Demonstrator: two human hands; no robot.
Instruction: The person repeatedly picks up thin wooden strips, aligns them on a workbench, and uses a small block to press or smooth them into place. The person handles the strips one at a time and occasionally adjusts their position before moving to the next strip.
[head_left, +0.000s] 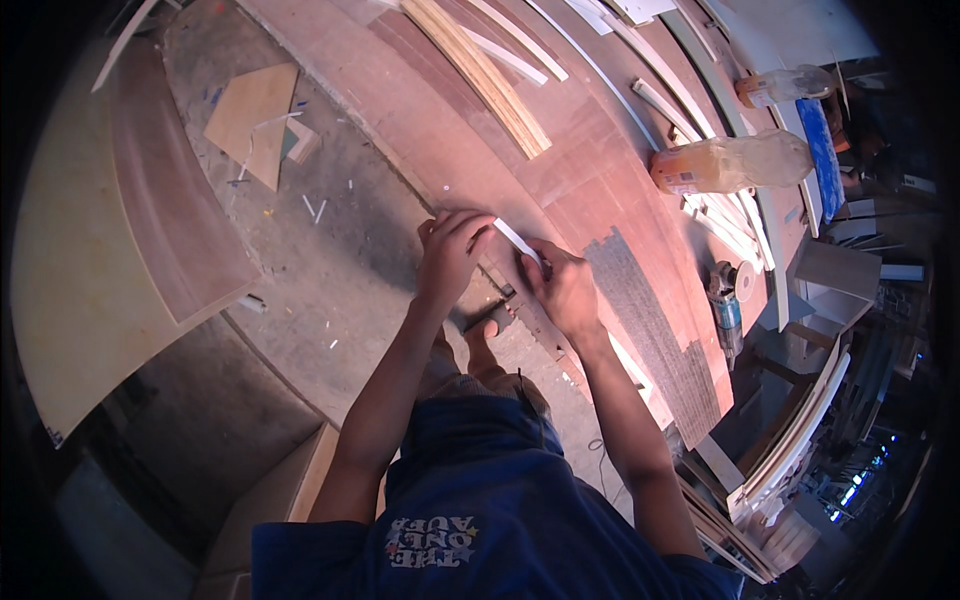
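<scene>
A short, narrow white strip (517, 241) spans the gap between my two hands, above the edge of a reddish-brown plywood surface. My left hand (455, 250) is closed at the strip's far-left end, with its fingertips bent around it. The nearer right end sits in a pinch between the thumb and fingers of my right hand (565, 285). My fingers hide both ends of the strip.
On the plywood worktop (580, 180) lie a bundle of wood strips (480, 75), a grey ribbed sheet (640, 310), an angle grinder (727, 310) and a plastic bottle (735, 163). Plywood offcuts (258, 120) litter the concrete floor. A large curved panel (90, 240) stands at left.
</scene>
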